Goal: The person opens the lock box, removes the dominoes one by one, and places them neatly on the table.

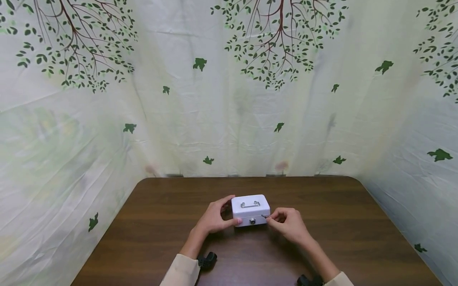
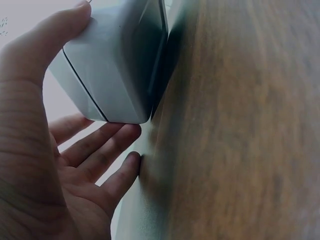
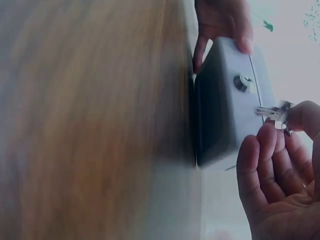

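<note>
A small white cash box stands on the brown table, its metal handle lying on the lid. My left hand grips the box at its left end, the thumb on the front face and fingers around the far side. In the right wrist view a round lock shows on the front. My right hand pinches a small silver key between thumb and forefinger, in front of the box and to the right of the lock, apart from it. A ring or second key beside it is blurred.
The wooden table has rounded far corners. Behind it and at both sides hangs a pale curtain printed with branches and green leaves. Black wrist straps with cameras sit by the cream sleeves.
</note>
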The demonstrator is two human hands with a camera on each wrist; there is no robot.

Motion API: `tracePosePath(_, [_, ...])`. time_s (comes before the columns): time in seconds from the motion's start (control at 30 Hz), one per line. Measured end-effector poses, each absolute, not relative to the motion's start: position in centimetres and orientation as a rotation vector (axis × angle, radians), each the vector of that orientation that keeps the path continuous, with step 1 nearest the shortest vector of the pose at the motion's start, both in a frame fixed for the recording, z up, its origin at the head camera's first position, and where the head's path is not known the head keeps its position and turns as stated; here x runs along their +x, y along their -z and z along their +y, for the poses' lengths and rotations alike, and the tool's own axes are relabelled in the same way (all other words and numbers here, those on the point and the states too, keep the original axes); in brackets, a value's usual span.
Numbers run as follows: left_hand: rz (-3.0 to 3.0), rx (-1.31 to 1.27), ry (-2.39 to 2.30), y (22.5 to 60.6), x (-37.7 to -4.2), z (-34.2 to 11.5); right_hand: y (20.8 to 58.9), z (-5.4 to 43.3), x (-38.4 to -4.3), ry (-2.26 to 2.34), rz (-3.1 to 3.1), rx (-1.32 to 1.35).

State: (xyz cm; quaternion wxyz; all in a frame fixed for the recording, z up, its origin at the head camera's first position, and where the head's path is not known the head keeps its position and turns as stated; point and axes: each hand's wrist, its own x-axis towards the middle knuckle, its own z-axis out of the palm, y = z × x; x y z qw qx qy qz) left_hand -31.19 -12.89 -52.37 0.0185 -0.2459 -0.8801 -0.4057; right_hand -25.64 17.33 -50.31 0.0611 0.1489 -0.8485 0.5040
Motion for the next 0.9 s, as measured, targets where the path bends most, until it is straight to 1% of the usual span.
tracePosePath(0.2, [-2.717, -0.757, 1.301, 52.4, -31.2, -12.8, 50.2, 16.3, -25.0, -1.515, -2.599, 0.384])
tracePosePath(0.53, [-2.708, -0.724, 1.345, 52.1, -31.1, -12.7, 50.3, 14.3, -24.9, -1.428, -2.581, 0.422])
tracePosePath(0.9, [-2.712, -0.713, 1.337, 52.1, -31.0, -12.7, 49.7, 12.6, -23.8, -1.345, -2.544, 0.331])
